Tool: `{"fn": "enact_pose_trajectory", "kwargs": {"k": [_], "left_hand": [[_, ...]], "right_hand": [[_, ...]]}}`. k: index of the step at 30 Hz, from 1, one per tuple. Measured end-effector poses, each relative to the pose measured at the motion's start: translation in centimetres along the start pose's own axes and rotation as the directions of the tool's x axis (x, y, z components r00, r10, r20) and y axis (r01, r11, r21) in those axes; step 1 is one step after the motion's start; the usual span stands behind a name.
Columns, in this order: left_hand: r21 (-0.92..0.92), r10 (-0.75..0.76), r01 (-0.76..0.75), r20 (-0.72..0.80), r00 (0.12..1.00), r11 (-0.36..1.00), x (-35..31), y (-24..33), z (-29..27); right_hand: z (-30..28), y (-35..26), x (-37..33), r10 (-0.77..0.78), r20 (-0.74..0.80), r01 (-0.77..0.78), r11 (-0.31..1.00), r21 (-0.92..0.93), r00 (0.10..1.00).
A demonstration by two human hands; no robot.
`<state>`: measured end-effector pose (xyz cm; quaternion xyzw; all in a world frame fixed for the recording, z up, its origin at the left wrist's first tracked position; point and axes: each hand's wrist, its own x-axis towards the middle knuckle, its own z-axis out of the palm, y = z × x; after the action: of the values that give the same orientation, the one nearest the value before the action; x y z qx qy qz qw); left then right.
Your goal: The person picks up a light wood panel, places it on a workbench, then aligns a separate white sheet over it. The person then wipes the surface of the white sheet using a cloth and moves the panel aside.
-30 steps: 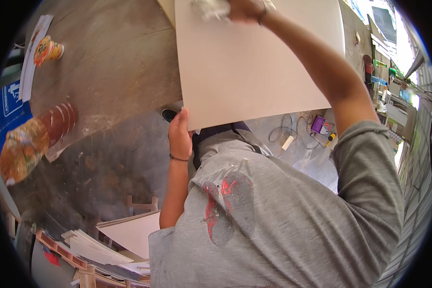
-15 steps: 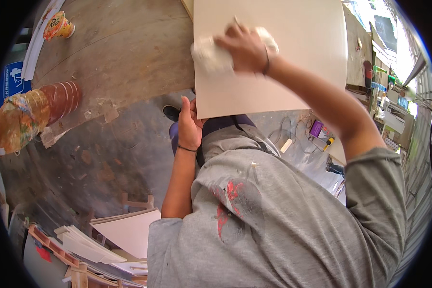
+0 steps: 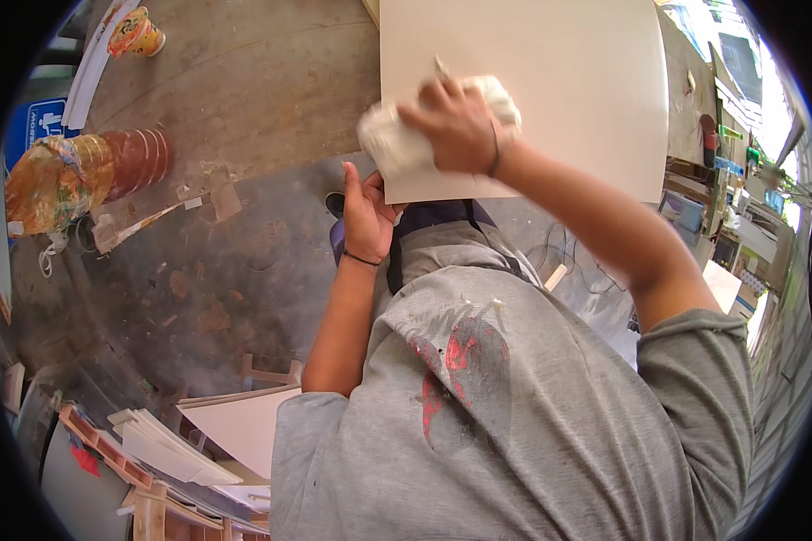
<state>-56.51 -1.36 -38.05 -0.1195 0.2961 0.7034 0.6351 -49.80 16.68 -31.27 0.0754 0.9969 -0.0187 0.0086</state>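
Note:
A large white board (image 3: 550,54) lies flat, its near edge at my waist. My right hand (image 3: 456,126) presses down on a bunched whitish cloth (image 3: 392,140) on the board, with fingers wrapped over it. A small pale tip pokes up beyond those fingers; I cannot make out what it belongs to. At the board's near left corner, my left hand (image 3: 367,216) holds the edge, thumb pointing up and the other fingers partly hidden by the corner.
A worn wooden table (image 3: 262,81) extends left of the board. On it are a large bottle with reddish contents (image 3: 135,164) and an orange-yellow cup (image 3: 137,34). Stacked white panels (image 3: 244,424) stand low at left behind me. Cables (image 3: 564,257) lie on the floor at right.
My right hand and the cloth have shifted slightly nearer to me over the board. My left hand stays at the corner. The whole view has tilted a little.

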Motion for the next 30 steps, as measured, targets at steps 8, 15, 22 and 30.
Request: {"fn": "enact_pose_trajectory", "kwargs": {"k": [8, 15, 22, 30], "left_hand": [[0.281, 0.087, -0.031, -0.186, 0.979, 0.959, 0.8, 1.4, 1.6], [0.885, 0.409, 0.000, -0.215, 0.887, 0.465, 3.2, 1.8, 3.6], [0.961, 0.522, -0.082, -0.070, 0.850, 0.263, 2.8, 0.8, 3.9], [0.981, 0.523, 0.050, -0.142, 0.840, 0.187, 4.5, 4.0, 7.6]], "right_hand": [[-1.0, 2.8, 3.4, 0.136, 0.106, -0.140, 0.990, 0.034, 0.985], [-2.3, 2.0, -1.7, 0.083, 0.132, -0.098, 0.989, 0.113, 0.988], [-1.1, 9.0, 7.2, 0.128, 0.091, -0.131, 0.991, 0.034, 0.988], [-1.4, 16.9, 16.6, 0.276, 0.095, -0.279, 0.960, 0.024, 0.957]]}}
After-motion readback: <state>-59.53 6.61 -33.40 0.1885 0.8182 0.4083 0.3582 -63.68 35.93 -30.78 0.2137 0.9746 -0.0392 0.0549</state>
